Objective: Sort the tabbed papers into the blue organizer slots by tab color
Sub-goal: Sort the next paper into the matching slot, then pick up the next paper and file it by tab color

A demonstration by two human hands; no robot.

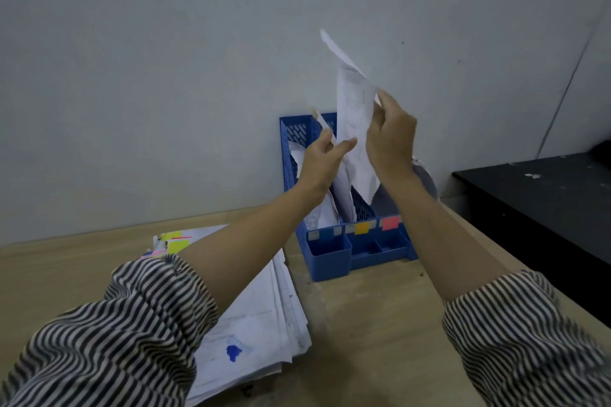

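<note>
The right hand (390, 132) pinches a white sheet (353, 116) upright above the blue organizer (330, 251); the left hand (325, 155), fingers loosely extended, touches its lower edge. A stack of tabbed papers (264, 324) lies on the wooden table (380, 340) against a grey wall (132, 76)

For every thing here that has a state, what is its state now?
Sheet: held upright over the organizer.
Right hand: grips the sheet's edge.
Left hand: fingers on a paper in a slot.
Blue organizer: upright, papers in slots.
Paper stack: lying flat on table.
</note>
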